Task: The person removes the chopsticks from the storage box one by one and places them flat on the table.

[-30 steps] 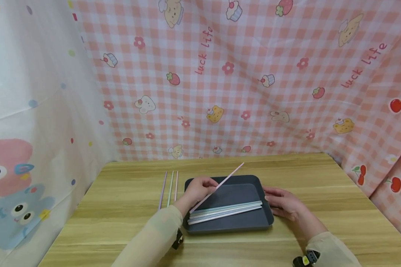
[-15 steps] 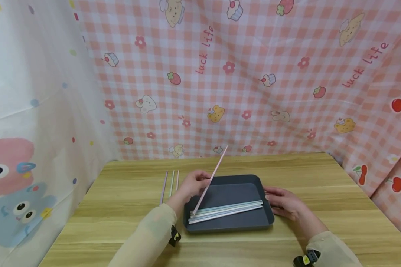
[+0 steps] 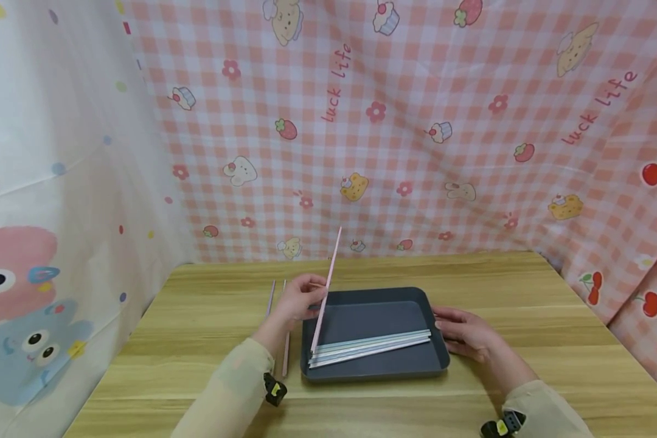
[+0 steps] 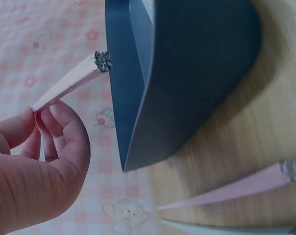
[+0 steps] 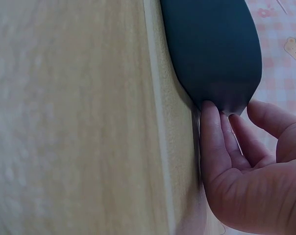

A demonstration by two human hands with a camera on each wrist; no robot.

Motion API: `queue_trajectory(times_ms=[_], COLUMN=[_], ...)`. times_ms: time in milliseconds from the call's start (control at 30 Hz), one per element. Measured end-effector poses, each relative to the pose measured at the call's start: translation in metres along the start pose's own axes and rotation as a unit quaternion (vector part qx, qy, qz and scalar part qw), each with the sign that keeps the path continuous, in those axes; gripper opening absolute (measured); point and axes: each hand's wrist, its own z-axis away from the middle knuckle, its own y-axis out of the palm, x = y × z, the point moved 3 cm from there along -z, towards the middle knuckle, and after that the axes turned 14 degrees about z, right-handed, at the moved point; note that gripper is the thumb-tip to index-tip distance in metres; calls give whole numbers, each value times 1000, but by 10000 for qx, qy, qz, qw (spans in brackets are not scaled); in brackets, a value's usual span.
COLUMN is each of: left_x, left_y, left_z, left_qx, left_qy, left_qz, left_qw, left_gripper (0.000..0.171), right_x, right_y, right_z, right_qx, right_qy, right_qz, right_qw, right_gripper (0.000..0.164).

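My left hand (image 3: 303, 298) pinches a thin pale-pink stick (image 3: 327, 291) between thumb and fingertips, above the left side of a dark grey tray (image 3: 378, 374). The stick stands steeply tilted, its lower end over sticks in the tray. In the left wrist view that end looks square, with a rough silvery-grey face. Several pale blue and white sticks (image 3: 372, 348) lie side by side along the tray's near half. My right hand (image 3: 468, 333) holds the tray's right end, thumb at the rim and fingertips against the outer wall, as the right wrist view shows.
Left of the tray, a pink stick (image 3: 286, 359), a purple stick (image 3: 271, 296) and a pale green stick (image 4: 226, 228) lie on the wooden table (image 3: 197, 340), partly behind my left arm. A pink checked cloth (image 3: 306, 152) hangs behind the table.
My left hand has moved left, and the pink stick in it has swung from a low slant to nearly upright. The right hand and tray have stayed put.
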Motion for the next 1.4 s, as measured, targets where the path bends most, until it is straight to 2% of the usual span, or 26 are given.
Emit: queue_trajectory(times_ms=[700, 1100, 1400], left_x=[-14, -15, -18], left_y=[-55, -85, -106], left_z=[9, 15, 19], left_qx=[-681, -934, -961], left_qy=[6, -184, -204], left_qz=[309, 138, -101], left_qw=[9972, 9954, 9951], left_gripper=[16, 16, 19], right_x=[4, 4, 3], right_y=[2, 2, 1], right_z=[3, 2, 3], right_qx=[-76, -71, -39], right_qy=[116, 112, 120], right_qz=[132, 91, 18], right_qw=[9998, 9999, 9999], right_gripper=[61, 59, 57])
